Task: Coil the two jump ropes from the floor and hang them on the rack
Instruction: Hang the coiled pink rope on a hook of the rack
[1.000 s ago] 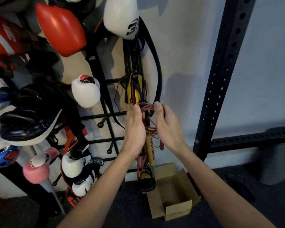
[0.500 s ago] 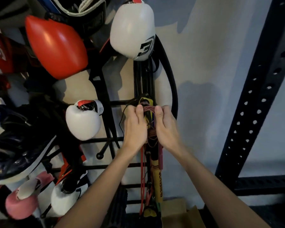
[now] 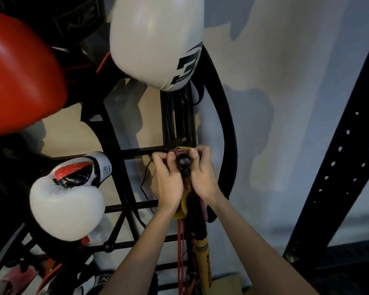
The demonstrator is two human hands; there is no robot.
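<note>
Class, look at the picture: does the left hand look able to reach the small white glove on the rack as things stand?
Probably yes. The small white glove hangs just left of the left hand, with only open rack bars between. But that hand is busy with the red rope at the peg.

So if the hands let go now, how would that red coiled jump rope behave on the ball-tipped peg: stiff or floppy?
Probably floppy: the coiled jump rope is thin cord bunched by the left hand and right hand, with strands drooping below. It looks light, so it should hang easily. The peg's ball tip would likely stop the loops slipping off.
</note>
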